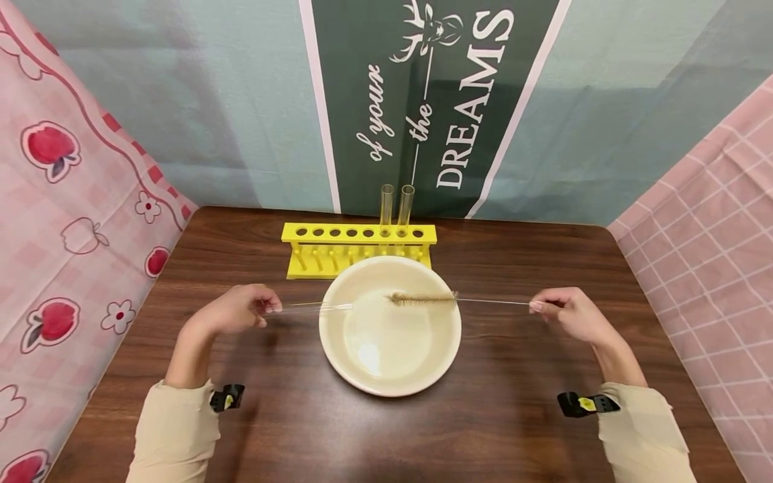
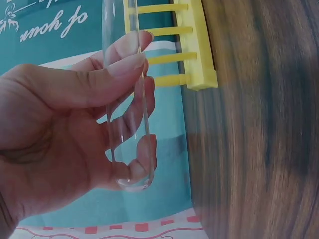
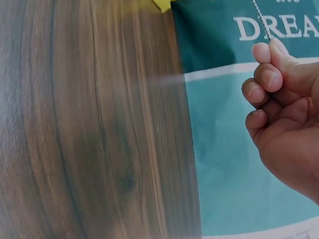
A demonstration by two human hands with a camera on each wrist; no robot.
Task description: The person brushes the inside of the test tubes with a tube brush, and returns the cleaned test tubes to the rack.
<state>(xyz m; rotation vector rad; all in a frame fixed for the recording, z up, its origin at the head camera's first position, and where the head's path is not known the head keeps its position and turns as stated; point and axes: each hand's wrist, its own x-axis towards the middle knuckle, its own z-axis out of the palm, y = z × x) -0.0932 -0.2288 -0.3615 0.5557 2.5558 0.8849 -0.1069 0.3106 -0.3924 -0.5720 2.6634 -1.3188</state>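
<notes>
In the head view my left hand (image 1: 235, 310) grips a clear glass test tube (image 1: 308, 308) near its rounded end. The tube lies roughly level, its mouth over the left side of a cream bowl (image 1: 386, 386). Up close, the left hand (image 2: 84, 104) pinches the test tube (image 2: 130, 114) between thumb and fingers. My right hand (image 1: 570, 314) pinches the end of the thin wire handle of a test tube brush (image 1: 423, 297). Its tan bristles hang over the bowl, pointing toward the tube's mouth but apart from it. The right wrist view shows the right hand (image 3: 284, 94) with the twisted wire (image 3: 260, 19) between thumb and forefinger.
Behind the bowl stands a yellow test tube rack (image 1: 359, 233) holding two clear test tubes (image 1: 404, 208) toward its right end. The brown wooden table (image 1: 386, 443) is bordered by a printed cloth backdrop (image 1: 241, 107) and pink side cloths (image 1: 725, 221).
</notes>
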